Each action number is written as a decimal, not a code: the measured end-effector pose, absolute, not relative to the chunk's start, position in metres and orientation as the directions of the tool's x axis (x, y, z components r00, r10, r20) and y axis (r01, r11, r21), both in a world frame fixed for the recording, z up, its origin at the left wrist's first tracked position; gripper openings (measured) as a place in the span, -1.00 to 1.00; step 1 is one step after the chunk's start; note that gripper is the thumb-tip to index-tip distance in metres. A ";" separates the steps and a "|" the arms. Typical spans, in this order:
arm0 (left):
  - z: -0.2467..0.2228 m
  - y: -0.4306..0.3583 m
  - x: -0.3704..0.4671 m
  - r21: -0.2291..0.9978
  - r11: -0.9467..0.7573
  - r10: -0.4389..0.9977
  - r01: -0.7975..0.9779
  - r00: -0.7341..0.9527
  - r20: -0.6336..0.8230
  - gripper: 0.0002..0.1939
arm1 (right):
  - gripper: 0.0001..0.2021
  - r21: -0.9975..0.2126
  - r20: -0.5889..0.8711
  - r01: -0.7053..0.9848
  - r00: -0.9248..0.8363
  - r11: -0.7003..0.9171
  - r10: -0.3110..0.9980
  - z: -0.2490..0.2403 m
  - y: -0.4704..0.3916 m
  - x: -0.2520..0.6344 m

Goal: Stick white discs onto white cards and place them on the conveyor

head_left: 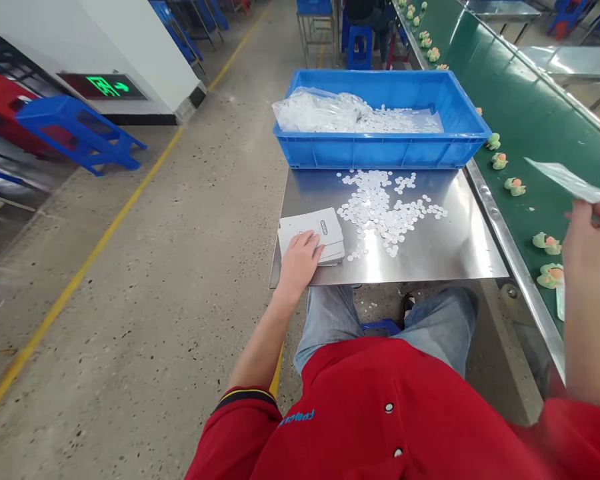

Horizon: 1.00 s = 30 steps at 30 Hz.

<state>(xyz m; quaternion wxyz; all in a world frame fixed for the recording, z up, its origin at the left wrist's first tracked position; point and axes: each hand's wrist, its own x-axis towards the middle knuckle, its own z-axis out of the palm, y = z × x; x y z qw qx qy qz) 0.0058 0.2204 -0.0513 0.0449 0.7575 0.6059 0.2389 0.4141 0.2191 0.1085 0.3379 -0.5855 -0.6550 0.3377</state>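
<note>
My left hand [300, 261] lies with its fingers stretched out on a stack of white printed cards [333, 248] at the left of the metal table. Over the green conveyor at the right, my right hand [587, 237] pinches a thin, whitish plastic bag [570, 179] by its near end. Many small white round discs [375, 207] are scattered beside the cards. Below my right hand, small green and orange figures [551, 275] sit along the belt's near edge, with a narrow pale strip [560, 302] by the closest one.
A blue plastic bin [370, 152] stands at the table's far end, holding a clear bag [320, 112] and loose discs. The green conveyor belt [545, 127] runs along the right. A blue stool [80, 127] and a white pillar [130, 40] are at the left.
</note>
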 end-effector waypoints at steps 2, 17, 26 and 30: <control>-0.049 0.223 0.005 0.317 -0.292 0.930 0.902 0.191 0.315 -0.66 | -0.70 -0.833 0.066 0.548 -0.044 0.079 0.997 0.103 0.209 0.425; -0.035 0.227 -0.001 0.443 -0.282 0.934 0.851 0.137 0.330 -0.68 | -0.76 -0.474 0.061 0.847 -0.240 0.239 0.969 -0.016 0.250 0.298; -0.024 0.202 -0.002 0.802 -0.204 0.916 0.561 -0.179 0.359 -0.80 | -0.81 -0.391 -0.065 0.910 -0.176 0.137 0.982 -0.026 0.270 0.243; -0.006 0.191 0.003 0.822 -0.227 0.921 0.522 -0.160 0.356 -0.75 | -0.90 -0.505 -0.074 0.861 -0.112 0.060 0.991 -0.025 0.275 0.248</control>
